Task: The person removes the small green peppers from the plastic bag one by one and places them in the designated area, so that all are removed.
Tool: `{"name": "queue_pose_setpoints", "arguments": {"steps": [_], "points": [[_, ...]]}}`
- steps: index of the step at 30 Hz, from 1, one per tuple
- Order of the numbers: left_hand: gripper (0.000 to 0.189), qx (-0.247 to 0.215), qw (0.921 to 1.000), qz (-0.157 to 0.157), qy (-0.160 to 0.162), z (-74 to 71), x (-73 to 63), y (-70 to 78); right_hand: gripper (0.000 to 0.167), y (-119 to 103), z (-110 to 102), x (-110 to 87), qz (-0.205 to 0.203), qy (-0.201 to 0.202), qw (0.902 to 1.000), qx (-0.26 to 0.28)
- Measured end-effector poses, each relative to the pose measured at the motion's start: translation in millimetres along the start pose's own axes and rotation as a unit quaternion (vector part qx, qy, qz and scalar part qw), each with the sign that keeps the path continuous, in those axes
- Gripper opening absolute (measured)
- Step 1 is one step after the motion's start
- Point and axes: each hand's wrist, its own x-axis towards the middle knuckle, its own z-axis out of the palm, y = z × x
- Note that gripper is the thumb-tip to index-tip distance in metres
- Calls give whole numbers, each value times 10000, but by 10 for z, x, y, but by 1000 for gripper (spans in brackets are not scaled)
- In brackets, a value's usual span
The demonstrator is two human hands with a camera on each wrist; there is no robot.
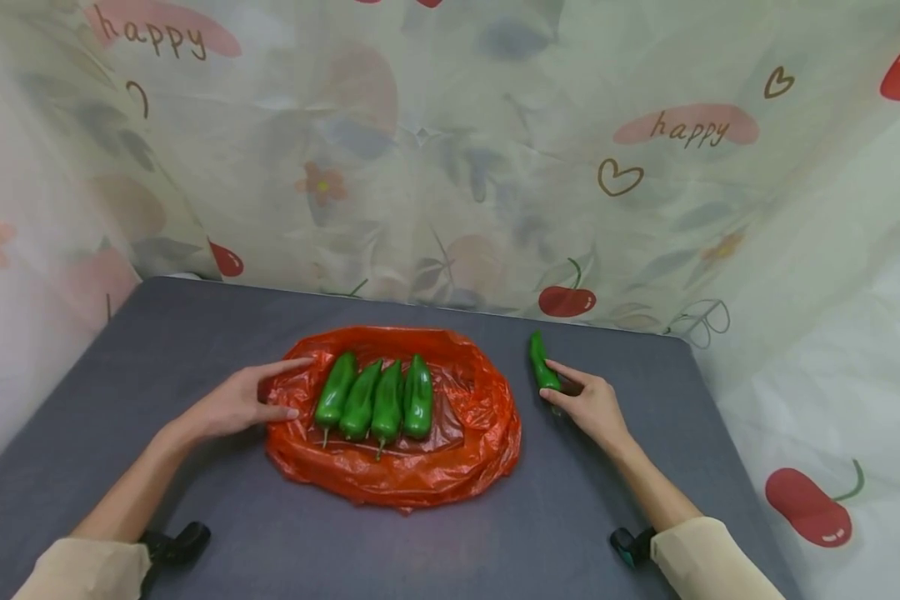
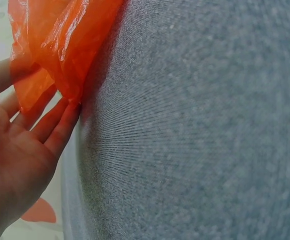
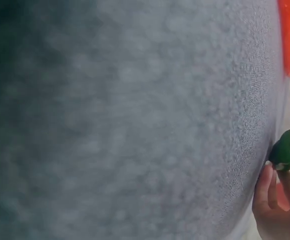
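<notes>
An open red plastic bag [image 1: 487,408] lies on the table with several green peppers [image 1: 417,398] side by side inside it, stems toward the near side. My left hand [image 1: 232,404] rests at the bag's left rim, thumb and index finger apart and reaching over the edge. In the left wrist view, the fairly straight fingers [image 2: 60,125] touch the crumpled orange-red plastic [image 2: 67,40]. Right of the bag, my right hand [image 1: 588,408] pinches another green pepper [image 1: 542,367] between thumb and fingers, its narrow end pointing away. The right wrist view catches that pepper's [image 3: 287,150] rounded stem end close over the cloth.
A dark grey cloth covers the table [image 1: 450,550]. Behind it and at both sides hangs a pale printed curtain [image 1: 450,167] with cherries, hearts and lettering. Black straps [image 1: 176,543] sit on both wrists, just beyond light sleeves [image 1: 708,558].
</notes>
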Motion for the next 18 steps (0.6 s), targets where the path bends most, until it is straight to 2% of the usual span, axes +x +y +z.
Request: {"name": "queue_pose_setpoints", "arguments": {"steps": [18], "points": [[73,-279,9995,-66,-107,7,-6,-1,55,7,29,55,-158,-77,9998,-2]]}}
